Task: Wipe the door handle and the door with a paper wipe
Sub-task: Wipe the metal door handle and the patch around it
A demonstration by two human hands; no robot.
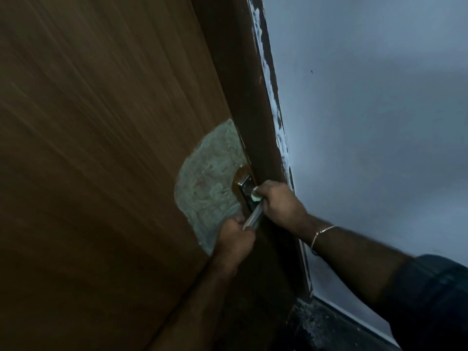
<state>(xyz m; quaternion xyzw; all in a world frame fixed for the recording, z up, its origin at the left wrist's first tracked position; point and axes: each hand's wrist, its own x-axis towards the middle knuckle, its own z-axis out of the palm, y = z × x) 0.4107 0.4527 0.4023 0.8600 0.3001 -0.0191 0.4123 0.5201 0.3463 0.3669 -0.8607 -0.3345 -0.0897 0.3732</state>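
Nearest, at lower right, a dark sleeve (430,300) covers the right upper arm; a thin bracelet (323,235) sits on that wrist. The left hand (234,240) reaches up from below, its fingers curled round the free end of the metal door handle (252,219), gripping it. Just beyond and to the right, the right hand (278,201) is closed on a small wad of paper wipe (255,197), pinched at the fingertips and pressed against the handle near its plate (245,184). The wipe thus lies above the left hand's grip, at the handle's pivot end, mostly hidden by the right fingers. Left of the handle, the brown wooden door (101,148) shows a pale, worn patch (210,183). Farther right, the dark door frame (253,97) meets a paint-smeared edge and the grey-blue wall (367,110).
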